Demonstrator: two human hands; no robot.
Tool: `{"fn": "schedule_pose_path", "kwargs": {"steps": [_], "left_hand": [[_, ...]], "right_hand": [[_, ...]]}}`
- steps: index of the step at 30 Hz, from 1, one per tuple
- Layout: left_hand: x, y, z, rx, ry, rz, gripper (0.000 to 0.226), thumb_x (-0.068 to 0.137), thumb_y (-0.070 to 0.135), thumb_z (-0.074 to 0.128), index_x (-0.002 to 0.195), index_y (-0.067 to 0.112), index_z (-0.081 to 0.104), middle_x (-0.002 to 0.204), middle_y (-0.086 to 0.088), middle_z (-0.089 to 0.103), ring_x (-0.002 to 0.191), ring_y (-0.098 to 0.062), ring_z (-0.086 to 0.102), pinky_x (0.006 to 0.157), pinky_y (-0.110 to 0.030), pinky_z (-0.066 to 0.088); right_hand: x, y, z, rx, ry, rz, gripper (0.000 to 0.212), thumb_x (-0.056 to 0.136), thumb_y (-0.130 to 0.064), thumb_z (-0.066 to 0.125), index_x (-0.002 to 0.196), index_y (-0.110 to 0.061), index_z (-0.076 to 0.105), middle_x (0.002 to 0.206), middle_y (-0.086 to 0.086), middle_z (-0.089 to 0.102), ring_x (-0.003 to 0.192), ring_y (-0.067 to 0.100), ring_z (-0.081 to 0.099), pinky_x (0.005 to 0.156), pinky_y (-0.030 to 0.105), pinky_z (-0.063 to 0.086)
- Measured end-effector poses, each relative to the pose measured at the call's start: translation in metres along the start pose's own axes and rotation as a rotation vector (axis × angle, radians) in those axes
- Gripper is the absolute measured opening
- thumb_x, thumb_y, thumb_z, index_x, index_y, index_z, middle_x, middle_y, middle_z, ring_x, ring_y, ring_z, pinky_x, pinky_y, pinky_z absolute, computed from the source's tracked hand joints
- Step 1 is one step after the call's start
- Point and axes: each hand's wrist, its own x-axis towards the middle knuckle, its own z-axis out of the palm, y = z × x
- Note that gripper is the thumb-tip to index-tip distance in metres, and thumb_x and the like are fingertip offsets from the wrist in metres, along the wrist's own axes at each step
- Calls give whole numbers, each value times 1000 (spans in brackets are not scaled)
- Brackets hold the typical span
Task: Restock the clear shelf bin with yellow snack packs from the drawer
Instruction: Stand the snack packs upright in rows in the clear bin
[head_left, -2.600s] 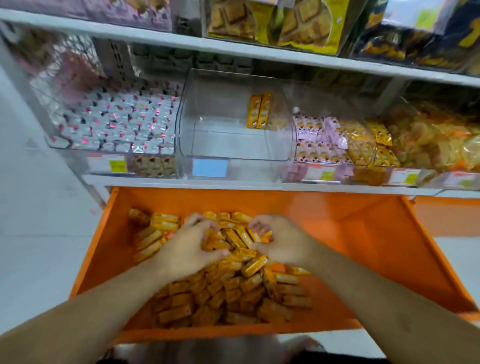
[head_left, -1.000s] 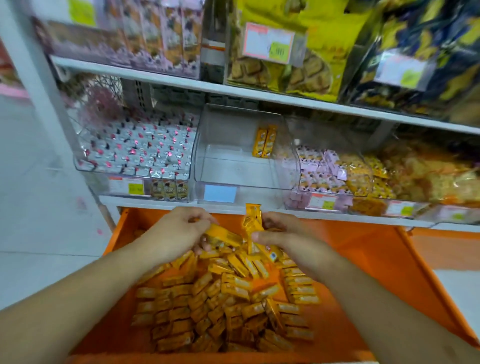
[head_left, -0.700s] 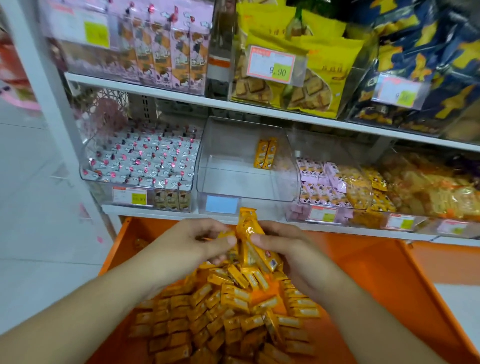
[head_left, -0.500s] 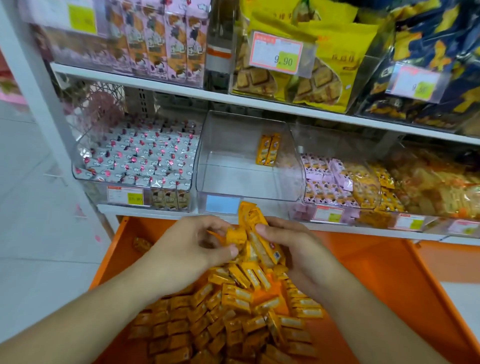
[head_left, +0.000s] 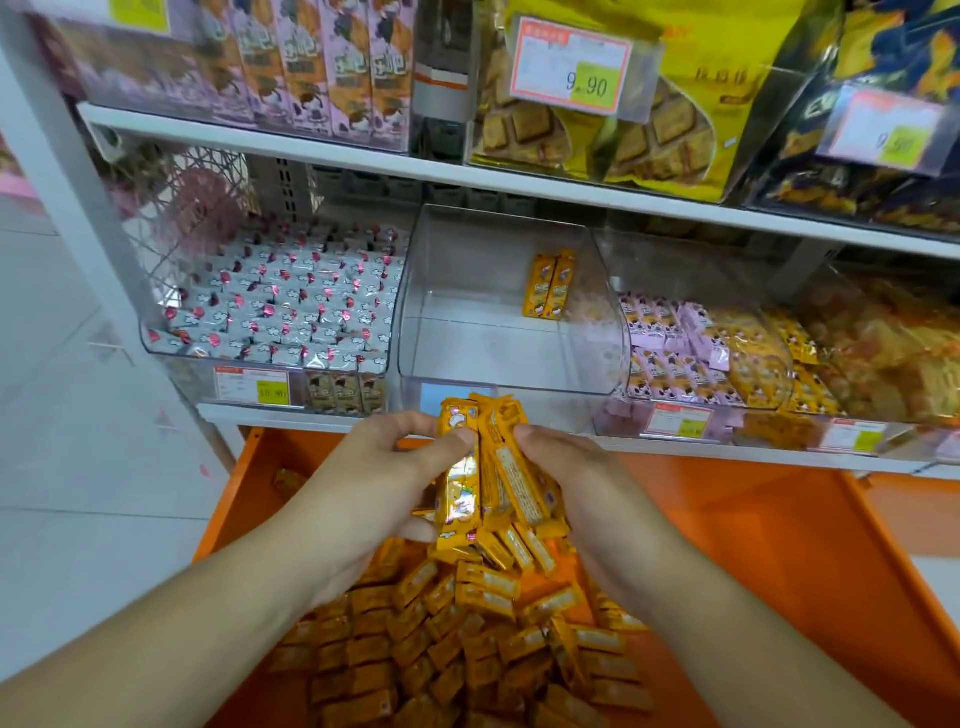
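Yellow packs (head_left: 480, 467) upright, long axis toward bin (head_left: 498, 312), gripped by left hand (head_left: 374, 483) and right hand (head_left: 582, 488); lower ends hidden.

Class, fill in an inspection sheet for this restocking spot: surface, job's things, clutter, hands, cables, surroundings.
Surface: orange drawer pulled open below the shelf.
Job's things: clear bin nearly empty, two yellow packs upright at its back; loose pile in the drawer; bundle held upright.
Clutter: nothing seen.
Hands: left hand and right hand grip the bundle together.
Cables: nothing seen.
Surroundings: neighbouring bins of pink-white sweets and pink packs; price tag above.
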Motion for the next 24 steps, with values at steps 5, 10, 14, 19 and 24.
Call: {"fn": "schedule_pose_path", "kwargs": {"steps": [5, 10, 14, 19, 24], "left_hand": [[-4, -3, -4, 1, -20, -9, 22, 92, 27, 75, 112, 17, 73, 100, -12, 79, 72, -23, 74, 47, -27, 52], [-9, -2, -5, -12, -73, 5, 24, 93, 14, 73, 117, 16, 70, 105, -11, 79, 86, -33, 77, 48, -27, 53], [-8, 0, -7, 6, -59, 48, 28, 92, 21, 76, 119, 21, 69, 104, -7, 80, 92, -30, 78, 56, -30, 54], [-7, 5, -6, -109, -96, 45, 30, 95, 21, 71, 124, 14, 66, 111, -14, 78, 89, -32, 75, 57, -32, 54], [-6, 5, -4, -189, -124, 31, 32, 95, 13, 70, 126, 10, 63, 110, -17, 77, 96, -36, 77, 59, -33, 61]], "right_hand": [[-15, -1, 4, -277, -24, -52, 32, 89, -16, 80, 117, -29, 71, 104, -7, 80, 97, 12, 76, 94, 43, 60], [-17, -1, -5, -182, -10, -60, 31, 88, 1, 75, 112, -19, 73, 97, 3, 80, 86, 18, 76, 78, 37, 61], [-17, -3, -15, -59, 14, -80, 23, 90, 2, 69, 109, -9, 74, 98, 12, 78, 84, 25, 74, 82, 43, 59], [-19, -10, -16, 187, -43, -1, 28, 92, 4, 60, 116, -3, 74, 109, 22, 77, 93, 37, 76, 78, 44, 63], [-15, -10, -15, 265, -101, 45, 28, 95, 2, 56, 117, 0, 73, 112, 23, 76, 94, 37, 76, 77, 44, 64]]}}
